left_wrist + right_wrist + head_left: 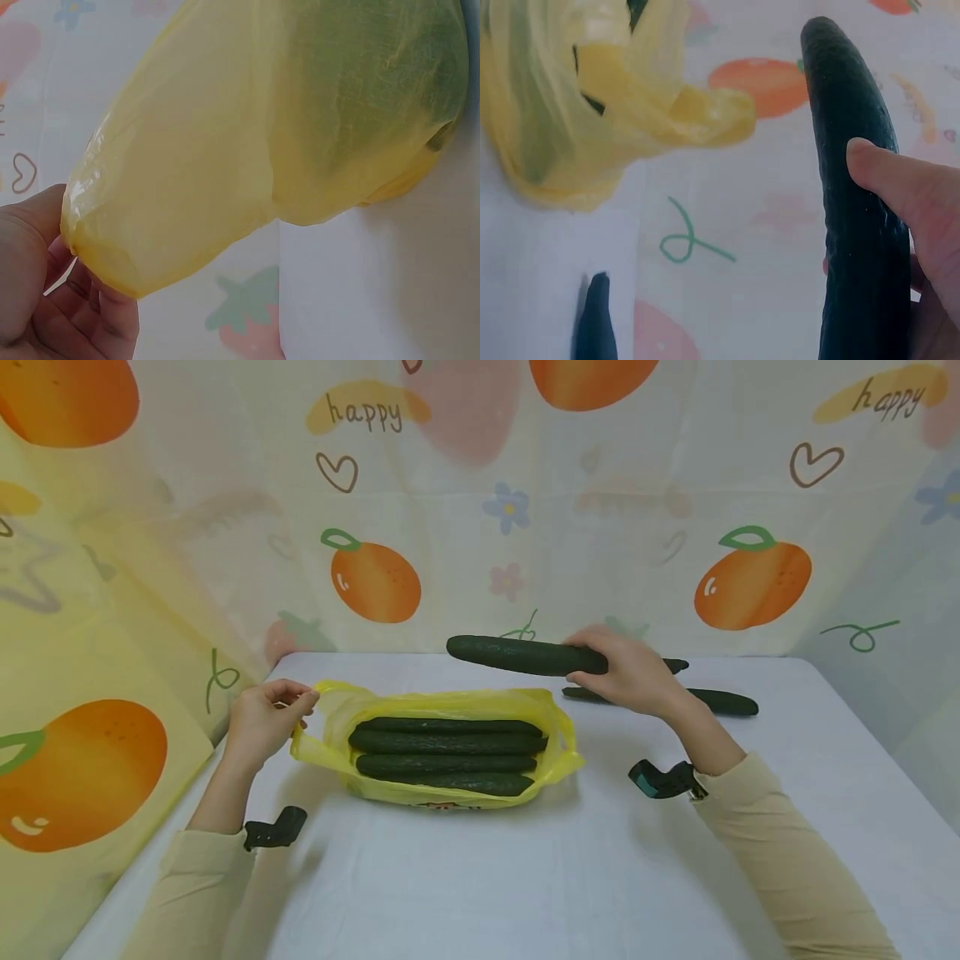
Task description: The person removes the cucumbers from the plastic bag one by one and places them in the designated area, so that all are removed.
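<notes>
My right hand [633, 672] grips a long dark-green cucumber [517, 655], raised above the back of the table. In the right wrist view the thumb lies along the side of this cucumber [855, 187]. At the left, my left hand [266, 718] pinches the edge of a yellow plastic bag [450, 703] between thumb and fingers. The bag lies with its mouth spread, and several cucumbers [450, 742] rest side by side inside. Seen from the left wrist, the pinched part of the bag [180, 172] is stretched taut.
Another cucumber [723, 702] lies on the white table [480, 877] at the right, partly hidden behind my right hand. A dark tip [675, 666] shows just behind that hand. Printed cloth [465, 527] with oranges hangs behind the table and along its sides.
</notes>
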`<state>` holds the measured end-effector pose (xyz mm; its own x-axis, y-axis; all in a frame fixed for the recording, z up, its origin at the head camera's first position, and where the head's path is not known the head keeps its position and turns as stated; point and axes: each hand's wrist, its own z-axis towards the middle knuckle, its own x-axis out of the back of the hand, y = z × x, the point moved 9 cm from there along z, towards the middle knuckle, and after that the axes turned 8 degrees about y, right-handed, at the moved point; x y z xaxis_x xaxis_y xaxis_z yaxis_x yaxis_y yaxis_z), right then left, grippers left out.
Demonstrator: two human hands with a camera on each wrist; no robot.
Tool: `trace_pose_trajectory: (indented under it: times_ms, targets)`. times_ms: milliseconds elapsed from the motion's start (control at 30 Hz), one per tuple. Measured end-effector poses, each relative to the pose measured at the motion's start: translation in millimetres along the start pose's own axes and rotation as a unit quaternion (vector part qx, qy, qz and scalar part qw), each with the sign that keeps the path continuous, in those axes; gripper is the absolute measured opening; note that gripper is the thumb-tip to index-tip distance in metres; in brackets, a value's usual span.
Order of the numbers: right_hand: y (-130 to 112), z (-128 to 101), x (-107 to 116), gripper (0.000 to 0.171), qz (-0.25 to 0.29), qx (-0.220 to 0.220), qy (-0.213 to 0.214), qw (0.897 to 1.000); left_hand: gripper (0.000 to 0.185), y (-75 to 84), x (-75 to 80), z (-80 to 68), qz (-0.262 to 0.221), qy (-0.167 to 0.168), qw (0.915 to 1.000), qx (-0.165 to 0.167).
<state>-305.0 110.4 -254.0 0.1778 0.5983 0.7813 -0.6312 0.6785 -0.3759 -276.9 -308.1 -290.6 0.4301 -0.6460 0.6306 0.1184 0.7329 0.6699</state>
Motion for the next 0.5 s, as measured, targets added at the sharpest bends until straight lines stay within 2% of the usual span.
trace_pose_trajectory:
  times_ms: [167, 500]
  targets:
    - [16, -10, 8, 0.040, 0.012, 0.000, 0.015, 1.000, 0.026, -0.5, 0.6, -0.2, 0.005, -0.001, 1.0000, 0.000]
    - [64, -30, 3, 0.042, -0.003, -0.049, 0.011, 0.999, 0.026, -1.7, 2.0, -1.4, 0.001, 0.006, 1.0000, -0.005]
